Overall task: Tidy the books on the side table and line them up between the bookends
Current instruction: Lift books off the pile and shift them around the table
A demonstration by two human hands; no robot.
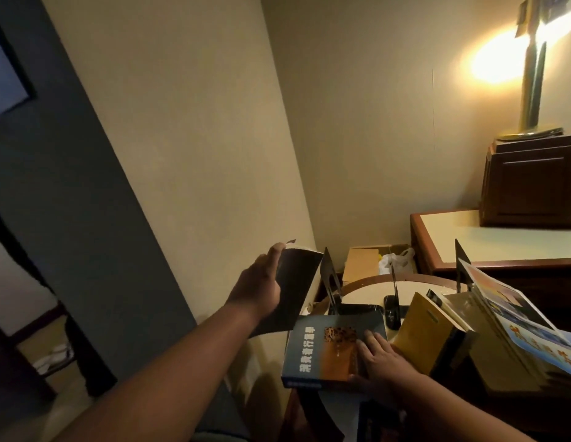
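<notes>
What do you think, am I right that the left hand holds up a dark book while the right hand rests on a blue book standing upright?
Not quite. The head view shows the blue book lying flat on the table, cover up, not standing upright. The rest holds: the left hand holds up the dark book and the right hand rests on the blue one.

Blue-and-orange book (322, 349) under your right hand (386, 362): white Chinese title just left of the hand, apparently "消费者行为学". Magazines (513, 314) right of that hand: print too blurred. Dark book (296, 288) in your left hand (255, 291): unreadable.
</notes>
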